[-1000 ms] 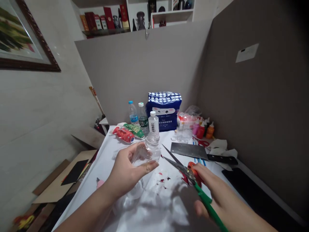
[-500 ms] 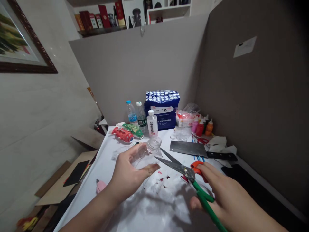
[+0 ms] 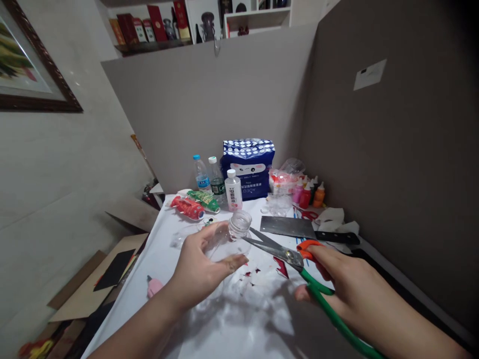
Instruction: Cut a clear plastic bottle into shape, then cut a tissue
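Note:
A clear plastic bottle piece [image 3: 240, 224] with a threaded neck pointing up is held in my left hand [image 3: 204, 269], its thumb and fingers around the transparent wall. My right hand [image 3: 342, 284] grips scissors [image 3: 289, 256] with one orange and one green handle. The blades are parted, and their tips are beside the bottle piece just below the neck; whether they touch it is hard to tell. Small dark red scraps [image 3: 281, 267] lie on the white table cover [image 3: 239, 329] beneath.
A cleaver [image 3: 288, 227] lies right of centre. Behind stand bottles [image 3: 233, 192], a blue bag [image 3: 249, 172] and paint bottles [image 3: 319, 195]. Red [image 3: 187, 207] and green [image 3: 204, 200] decorated bottles lie at the left, a pink-handled tool [image 3: 154, 287] nearer. Grey panels rise behind and right.
The scissors' blades have come closer together, and their tips sit slightly higher, nearer the bottle neck. My left hand keeps its hold on the bottle piece. The view has shifted slightly.

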Available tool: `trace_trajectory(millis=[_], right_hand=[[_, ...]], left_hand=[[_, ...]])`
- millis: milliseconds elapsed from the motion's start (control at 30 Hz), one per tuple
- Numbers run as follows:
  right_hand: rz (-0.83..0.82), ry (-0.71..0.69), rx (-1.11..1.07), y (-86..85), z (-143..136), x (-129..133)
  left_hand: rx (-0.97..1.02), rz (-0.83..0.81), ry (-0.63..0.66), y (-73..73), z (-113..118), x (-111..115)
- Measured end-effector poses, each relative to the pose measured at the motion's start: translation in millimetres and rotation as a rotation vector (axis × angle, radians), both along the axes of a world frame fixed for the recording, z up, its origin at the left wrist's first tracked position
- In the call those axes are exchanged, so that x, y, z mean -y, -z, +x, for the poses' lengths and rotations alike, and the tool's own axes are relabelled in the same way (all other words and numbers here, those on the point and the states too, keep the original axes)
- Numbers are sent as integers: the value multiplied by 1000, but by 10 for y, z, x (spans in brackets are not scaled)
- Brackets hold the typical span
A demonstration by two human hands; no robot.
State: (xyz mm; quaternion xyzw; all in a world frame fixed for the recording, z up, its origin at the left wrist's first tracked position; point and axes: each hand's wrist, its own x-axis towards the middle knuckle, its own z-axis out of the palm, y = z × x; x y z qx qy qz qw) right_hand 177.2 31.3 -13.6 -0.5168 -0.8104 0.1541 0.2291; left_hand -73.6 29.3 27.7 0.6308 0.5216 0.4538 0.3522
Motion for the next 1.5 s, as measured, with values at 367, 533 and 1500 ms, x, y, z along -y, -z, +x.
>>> trace_trajectory(millis=[367,533,1500], right_hand=[[45,-19,-31,-25,75,25],[54,-45,-24,16,86,22],[33,70,-40,277,-191,161]], left_hand=[[-36,-22,206,19,-63,-2],[-74,-43,299,7,-126,-46],[-312,95,1,-17,41,71]])
